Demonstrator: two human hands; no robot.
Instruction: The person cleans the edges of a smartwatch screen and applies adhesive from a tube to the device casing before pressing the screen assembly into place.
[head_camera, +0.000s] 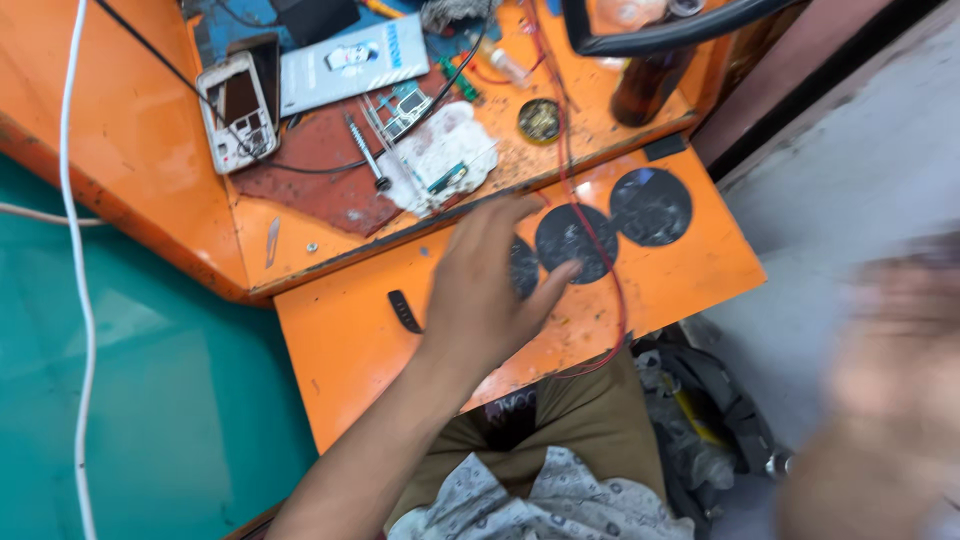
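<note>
My left hand (487, 285) reaches over an orange pull-out shelf (350, 345) with its fingers spread and nothing in them. It covers most of the left one of three dark round discs (524, 268), and a fingertip touches the middle disc (578, 238). The third disc (650, 206) lies free to the right. A thin red wire (612, 290) runs down across the middle disc and off the shelf's front. My right hand (885, 400) is a large blur at the lower right, close to the camera, so its grip cannot be made out.
The orange bench (130, 150) behind holds an opened phone (236, 112), a white booklet (350, 62), a screwdriver (367, 152), a white cloth (440, 155), a round tin (540, 120) and a brown bottle (645, 85). A small black part (404, 310) lies on the shelf. A white cable (78, 300) hangs at the left.
</note>
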